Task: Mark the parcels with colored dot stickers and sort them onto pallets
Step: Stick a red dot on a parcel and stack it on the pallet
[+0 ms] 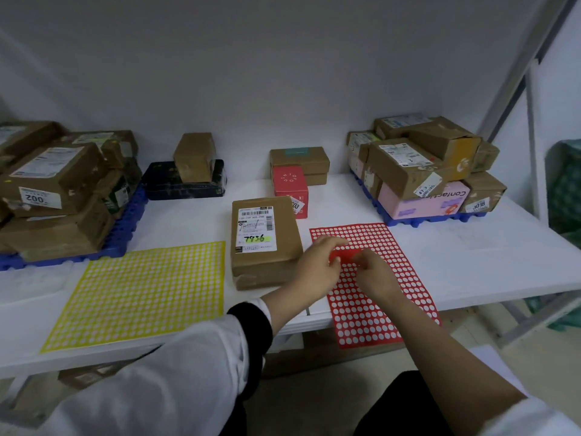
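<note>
A brown parcel [264, 240] with a white label marked 7436 lies on the white table, between a yellow sticker sheet [141, 294] and a red sticker sheet [377, 278]. Both hands hover over the upper left part of the red sheet. My left hand [317, 269] and my right hand [374, 272] pinch a small red piece [344, 255] between their fingertips, right beside the parcel's right edge. A blue pallet [122, 234] at the left and another blue pallet [421, 220] at the right each carry several stacked parcels.
A red box [289, 187] stands behind the parcel, with brown boxes [298, 162] behind it. A black box [185, 180] with a brown parcel on top sits at the back. The table's front edge [298, 325] is near my forearms. A metal rack post [531, 136] rises at right.
</note>
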